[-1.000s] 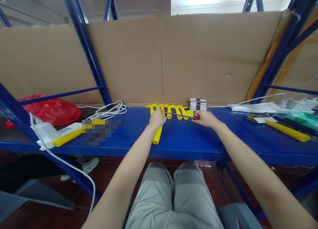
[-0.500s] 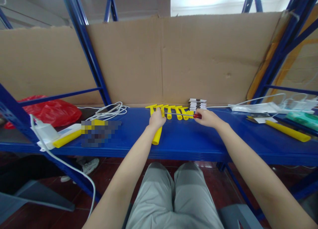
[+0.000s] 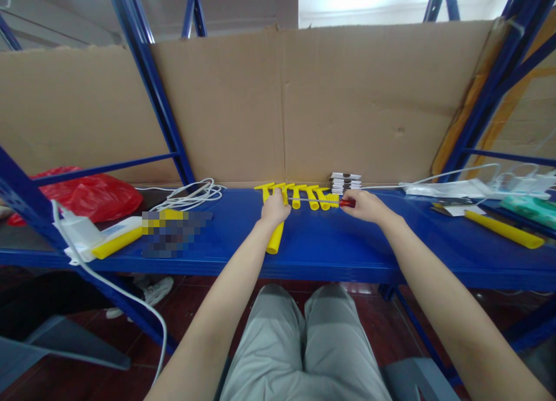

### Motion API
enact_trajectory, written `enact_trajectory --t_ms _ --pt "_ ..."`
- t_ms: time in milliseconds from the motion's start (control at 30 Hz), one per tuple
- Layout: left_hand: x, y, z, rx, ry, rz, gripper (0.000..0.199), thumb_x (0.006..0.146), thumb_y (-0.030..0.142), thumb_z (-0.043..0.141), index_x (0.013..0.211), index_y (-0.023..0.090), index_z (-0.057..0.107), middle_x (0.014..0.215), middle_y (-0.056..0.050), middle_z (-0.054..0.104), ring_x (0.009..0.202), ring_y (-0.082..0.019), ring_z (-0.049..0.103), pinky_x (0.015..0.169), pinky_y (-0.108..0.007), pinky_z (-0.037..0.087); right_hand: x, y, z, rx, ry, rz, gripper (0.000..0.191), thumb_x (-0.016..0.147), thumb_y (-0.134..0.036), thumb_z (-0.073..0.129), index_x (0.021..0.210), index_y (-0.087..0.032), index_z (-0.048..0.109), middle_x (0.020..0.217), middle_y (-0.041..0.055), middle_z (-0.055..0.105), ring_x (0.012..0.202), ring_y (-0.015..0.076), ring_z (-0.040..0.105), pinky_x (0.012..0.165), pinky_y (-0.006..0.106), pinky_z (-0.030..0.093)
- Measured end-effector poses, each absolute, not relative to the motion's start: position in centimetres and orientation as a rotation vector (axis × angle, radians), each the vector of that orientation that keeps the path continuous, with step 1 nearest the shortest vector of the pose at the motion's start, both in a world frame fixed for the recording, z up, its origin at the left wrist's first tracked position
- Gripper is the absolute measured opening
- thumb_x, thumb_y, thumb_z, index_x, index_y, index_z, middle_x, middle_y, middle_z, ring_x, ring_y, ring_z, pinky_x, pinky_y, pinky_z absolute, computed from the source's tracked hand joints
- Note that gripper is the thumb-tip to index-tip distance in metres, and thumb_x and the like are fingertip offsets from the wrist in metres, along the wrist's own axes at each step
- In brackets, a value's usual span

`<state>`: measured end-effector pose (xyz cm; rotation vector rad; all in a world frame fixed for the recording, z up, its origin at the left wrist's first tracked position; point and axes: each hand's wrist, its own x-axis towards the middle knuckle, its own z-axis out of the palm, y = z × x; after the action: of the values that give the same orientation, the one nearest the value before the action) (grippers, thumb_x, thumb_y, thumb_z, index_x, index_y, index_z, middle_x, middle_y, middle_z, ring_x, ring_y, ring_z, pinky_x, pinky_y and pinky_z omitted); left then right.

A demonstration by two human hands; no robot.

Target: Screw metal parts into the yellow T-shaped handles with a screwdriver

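Note:
My left hand (image 3: 275,208) is wrapped round a yellow T-shaped scraper (image 3: 275,239), whose round handle end points toward me at the shelf's front. My right hand (image 3: 365,206) grips the red handle of a screwdriver (image 3: 310,200). Its long metal shaft runs left, level, and its tip meets the scraper's head beside my left fingers; the exact contact is too small to make out. Behind the shaft, several more yellow scrapers (image 3: 313,198) lie in a row. A cluster of small yellow pieces (image 3: 332,200) lies near the screwdriver's handle.
A stack of small white boxes (image 3: 346,182) stands against the cardboard panel (image 3: 347,105). A coiled white cable (image 3: 191,195) and red plastic bag (image 3: 87,195) lie left on the blue shelf (image 3: 330,244). A yellow tube-like piece (image 3: 504,229) lies right. Blue posts (image 3: 160,99) flank the panel.
My right hand and the screwdriver handle have shifted very slightly to the right. My left hand and the scraper are nearly where they were.

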<state>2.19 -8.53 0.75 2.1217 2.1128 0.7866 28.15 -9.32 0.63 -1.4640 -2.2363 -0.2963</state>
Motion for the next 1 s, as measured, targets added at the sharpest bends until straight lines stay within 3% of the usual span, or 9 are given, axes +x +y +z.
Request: enact_trajectory --t_ms 400,1000 --pt "2.19 -8.52 0.79 2.128 2.092 0.779 0.031 0.079 0.021 0.058 0.108 0.019 0.049 0.112 -0.014 0.066 0.107 -0.028 0.063 0.086 -0.035 0.049 28.23 -9.19 0.51 -1.492 -2.211 -0.256 0.006 0.075 -0.026 0.055 0.076 -0.021 0.056 0.079 0.0072 0.068 0.072 0.0200 0.061 0.063 0.027 0.041" --pt "2.25 -8.61 0.82 2.103 2.096 0.785 0.034 0.079 0.024 0.062 0.109 0.019 0.049 0.114 -0.015 0.065 0.110 -0.029 0.062 0.087 -0.034 0.049 27.99 -9.58 0.72 -1.481 -2.231 -0.326 0.006 0.075 -0.026 0.053 0.076 -0.021 0.056 0.077 0.0071 0.066 0.069 0.0196 0.058 0.060 0.027 0.035"
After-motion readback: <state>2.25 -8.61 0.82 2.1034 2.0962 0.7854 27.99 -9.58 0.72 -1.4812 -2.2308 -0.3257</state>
